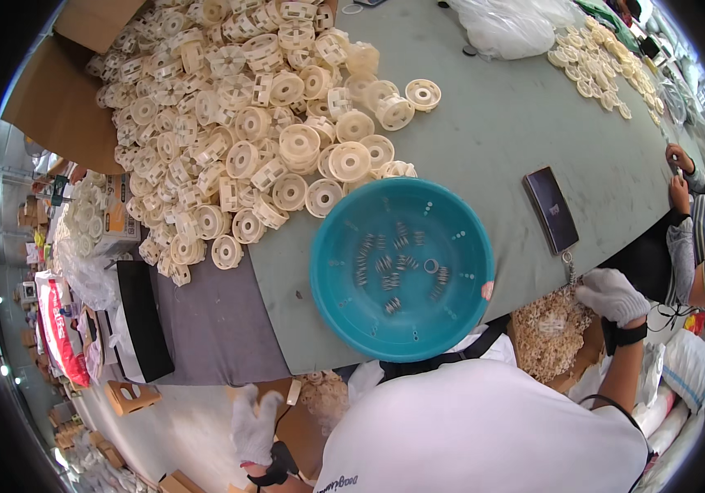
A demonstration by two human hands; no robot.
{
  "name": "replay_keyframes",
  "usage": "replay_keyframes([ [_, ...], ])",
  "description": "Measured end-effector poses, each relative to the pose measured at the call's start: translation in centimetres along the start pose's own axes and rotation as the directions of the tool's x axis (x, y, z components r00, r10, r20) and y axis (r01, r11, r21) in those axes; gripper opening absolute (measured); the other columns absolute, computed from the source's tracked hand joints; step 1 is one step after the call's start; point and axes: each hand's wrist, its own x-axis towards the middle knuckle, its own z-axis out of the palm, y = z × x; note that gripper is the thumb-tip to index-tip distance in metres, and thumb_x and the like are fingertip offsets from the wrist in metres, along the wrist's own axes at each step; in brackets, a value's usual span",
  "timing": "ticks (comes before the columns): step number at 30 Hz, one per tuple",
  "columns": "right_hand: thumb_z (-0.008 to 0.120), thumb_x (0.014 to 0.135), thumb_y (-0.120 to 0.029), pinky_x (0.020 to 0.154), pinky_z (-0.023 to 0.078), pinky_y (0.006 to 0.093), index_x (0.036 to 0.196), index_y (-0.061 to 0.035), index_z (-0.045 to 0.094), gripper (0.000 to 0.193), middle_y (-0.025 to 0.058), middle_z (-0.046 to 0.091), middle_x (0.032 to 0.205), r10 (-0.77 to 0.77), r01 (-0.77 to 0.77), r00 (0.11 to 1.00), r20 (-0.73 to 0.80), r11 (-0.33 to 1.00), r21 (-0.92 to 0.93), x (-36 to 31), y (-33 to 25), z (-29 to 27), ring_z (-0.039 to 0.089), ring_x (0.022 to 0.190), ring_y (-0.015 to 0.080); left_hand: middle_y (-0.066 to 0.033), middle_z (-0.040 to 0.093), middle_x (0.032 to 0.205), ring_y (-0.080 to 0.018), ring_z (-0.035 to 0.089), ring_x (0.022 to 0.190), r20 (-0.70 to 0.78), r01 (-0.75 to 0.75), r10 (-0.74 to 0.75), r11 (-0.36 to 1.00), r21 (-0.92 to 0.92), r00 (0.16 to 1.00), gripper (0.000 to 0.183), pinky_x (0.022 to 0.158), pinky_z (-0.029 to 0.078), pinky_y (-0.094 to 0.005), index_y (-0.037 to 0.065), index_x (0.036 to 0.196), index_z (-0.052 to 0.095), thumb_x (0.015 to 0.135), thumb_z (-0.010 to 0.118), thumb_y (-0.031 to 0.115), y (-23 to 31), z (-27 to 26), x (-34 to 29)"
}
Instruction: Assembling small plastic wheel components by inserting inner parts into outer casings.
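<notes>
My left hand point(255, 426), in a white glove, is low at the left with thumb and fingers apart. Beside it is a cardboard box point(293, 440) of small beige pieces point(325, 396). A small pale block point(293, 392) shows near the fingertips, apparently not gripped. At the right table edge, my gloved right hand point(615, 297) has its fingers bent together, next to a box of small beige plastic pieces point(548, 337); whatever they hold is hidden. Before my body, a teal basin point(332, 316) contains several metal springs point(385, 264) and a small ring point(431, 266).
A large heap of cream plastic wheel-shaped parts point(287, 144) covers the table's left side. A phone point(551, 210) with a chain lies right of the basin. Flat cream rings point(603, 66) and a plastic bag point(504, 29) are farther back. Another person's hands point(679, 177) are at the right.
</notes>
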Motion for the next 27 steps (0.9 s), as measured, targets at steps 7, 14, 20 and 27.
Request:
replay_keyframes([
  [7, 0.057, 0.1, -0.039, 0.095, 0.051, 0.0375, 0.123, 0.0043, 0.064, 0.05, 0.0223, 0.07, 0.111, -0.527, 0.539, 0.82, -0.223, 0.842, -0.008, 14.5, -16.0, 2.0, 0.067, 0.107, 0.0316, -0.0178, 0.067, 0.124, -0.0299, 0.065, 0.116, -0.236, -0.85, 0.846, 0.379, -0.366, 0.479, 0.04, 0.101, 0.05, -0.0366, 0.004, 0.121, 0.065, 0.085, 0.079, 0.016, 12.9, 5.7, 4.0],
  [14, 0.05, 0.086, -0.076, 0.097, 0.048, 0.0413, 0.121, 0.0005, 0.07, 0.086, 0.0231, 0.07, 0.12, -0.302, 0.35, 0.935, 0.187, 0.876, -0.333, 24.0, -23.2, 4.1, 0.066, 0.111, 0.0345, -0.0161, 0.071, 0.112, -0.034, 0.068, 0.109, -0.22, -0.984, 0.96, 0.161, -0.077, 0.174, 0.024, 0.093, 0.054, -0.0387, 0.006, 0.103, 0.071, 0.083, 0.08, 0.016, 17.2, 10.2, 4.3],
  [20, 0.068, 0.081, -0.061, 0.096, 0.051, 0.04, 0.128, 0.0017, 0.063, 0.078, 0.022, 0.07, 0.12, -0.393, 0.387, 0.918, -0.051, 0.917, -0.096, 23.1, -20.5, 3.6, 0.067, 0.109, 0.0335, -0.0133, 0.072, 0.111, -0.029, 0.069, 0.105, -0.259, -0.956, 0.938, 0.17, -0.237, 0.231, 0.02, 0.091, 0.055, -0.0365, 0.005, 0.105, 0.071, 0.088, 0.077, 0.014, 16.5, 11.0, 3.7],
  [27, 0.078, 0.08, -0.031, 0.09, 0.055, 0.0416, 0.132, -0.0003, 0.058, 0.064, 0.0205, 0.065, 0.111, -0.839, 0.834, 0.505, -0.202, 0.534, -0.137, 8.4, -21.9, 7.4, 0.067, 0.1, 0.0358, -0.0144, 0.055, 0.134, -0.0199, 0.06, 0.116, 0.082, -0.023, 0.783, 0.122, -0.992, 0.617, 0.057, 0.099, 0.051, -0.0322, -0.004, 0.144, 0.037, 0.095, 0.065, 0.001, 17.1, 9.9, 3.5],
])
